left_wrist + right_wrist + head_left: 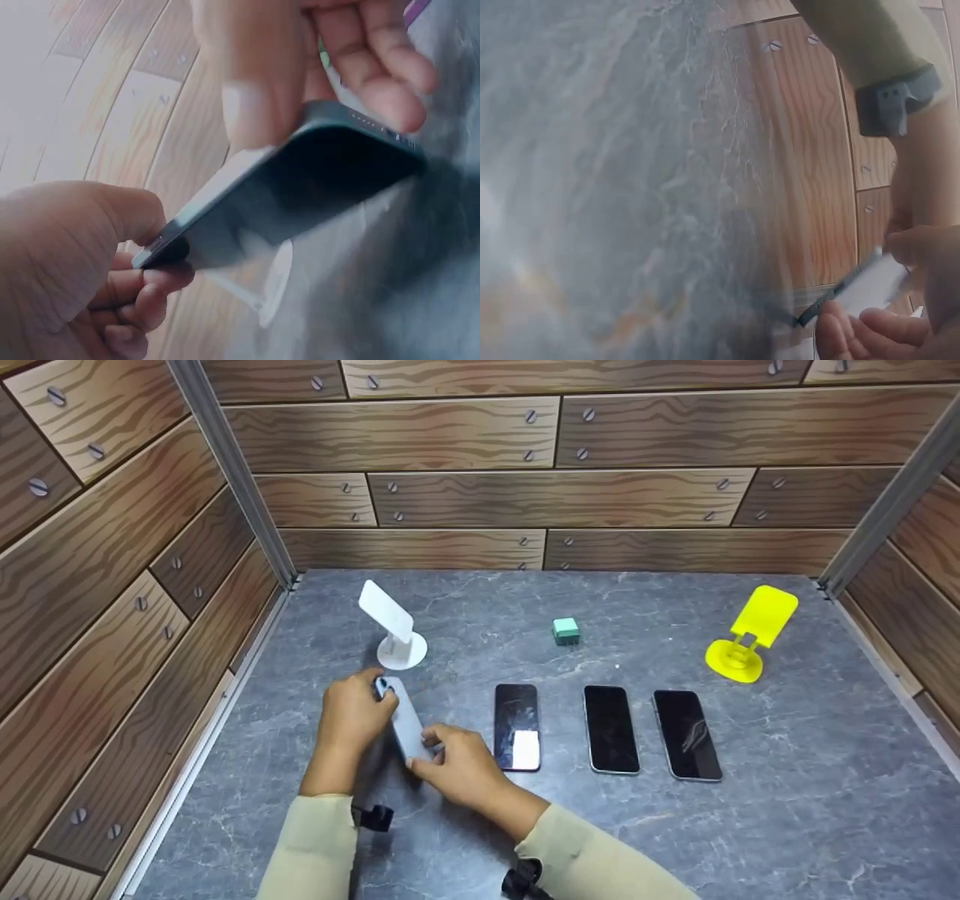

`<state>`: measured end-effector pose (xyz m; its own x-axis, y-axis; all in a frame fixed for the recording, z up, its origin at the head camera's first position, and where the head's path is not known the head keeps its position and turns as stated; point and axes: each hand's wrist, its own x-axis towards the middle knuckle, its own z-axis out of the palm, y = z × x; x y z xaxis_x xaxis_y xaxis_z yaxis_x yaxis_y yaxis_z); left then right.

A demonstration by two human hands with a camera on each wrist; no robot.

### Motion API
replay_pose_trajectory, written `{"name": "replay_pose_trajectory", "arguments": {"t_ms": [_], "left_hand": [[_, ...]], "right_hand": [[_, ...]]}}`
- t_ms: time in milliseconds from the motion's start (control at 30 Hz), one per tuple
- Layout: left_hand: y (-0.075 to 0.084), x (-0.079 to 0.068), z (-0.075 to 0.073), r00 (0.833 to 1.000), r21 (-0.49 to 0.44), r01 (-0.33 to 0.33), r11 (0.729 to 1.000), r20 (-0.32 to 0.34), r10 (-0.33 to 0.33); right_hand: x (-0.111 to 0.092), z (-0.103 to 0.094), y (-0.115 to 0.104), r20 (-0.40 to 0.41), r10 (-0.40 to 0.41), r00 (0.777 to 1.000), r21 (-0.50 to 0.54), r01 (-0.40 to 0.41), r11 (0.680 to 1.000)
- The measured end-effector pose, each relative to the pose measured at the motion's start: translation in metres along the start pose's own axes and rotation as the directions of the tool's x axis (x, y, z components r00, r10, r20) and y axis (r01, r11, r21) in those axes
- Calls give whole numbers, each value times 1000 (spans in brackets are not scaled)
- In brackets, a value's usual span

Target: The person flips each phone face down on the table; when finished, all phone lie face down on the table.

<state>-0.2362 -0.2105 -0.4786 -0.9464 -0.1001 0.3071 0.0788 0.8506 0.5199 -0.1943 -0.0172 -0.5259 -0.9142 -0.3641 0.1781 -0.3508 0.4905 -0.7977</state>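
Note:
A light blue smartphone is held up at a tilt between both hands, its pale back showing in the head view. My left hand pinches the far end, beside the camera lenses. The right hand grips the near end between thumb and fingers. From the left wrist, the phone's dark screen faces down toward the tabletop. In the right wrist view the phone shows as a pale strip between the two hands. A white phone stand is just beyond the left hand.
Three phones lie screen up to the right: one with a bright reflection, a middle one and a far right one. Behind them sit a small green block and a yellow phone stand. Wood-patterned walls enclose the grey marbled table.

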Motion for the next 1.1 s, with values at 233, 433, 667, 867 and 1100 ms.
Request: {"name": "replay_pose_trajectory", "arguments": {"t_ms": [233,433,667,867,1100], "left_hand": [[-22,-1,4,991,-145,62,987,128,-44],[-27,1,10,980,-236,99,967,189,-55],[-30,4,16,972,-263,128,956,224,-69],[-31,6,19,970,-256,133,957,230,-73],[-31,9,25,958,-268,184,946,264,-111]], "right_hand": [[2,2,4,24,29,999,-151,-25,988],[3,6,4,-13,59,998,-221,-60,973],[3,9,3,-26,60,998,-242,-65,968],[2,10,4,-44,46,998,-254,-56,966],[1,12,6,-52,36,998,-243,-47,969]]}}
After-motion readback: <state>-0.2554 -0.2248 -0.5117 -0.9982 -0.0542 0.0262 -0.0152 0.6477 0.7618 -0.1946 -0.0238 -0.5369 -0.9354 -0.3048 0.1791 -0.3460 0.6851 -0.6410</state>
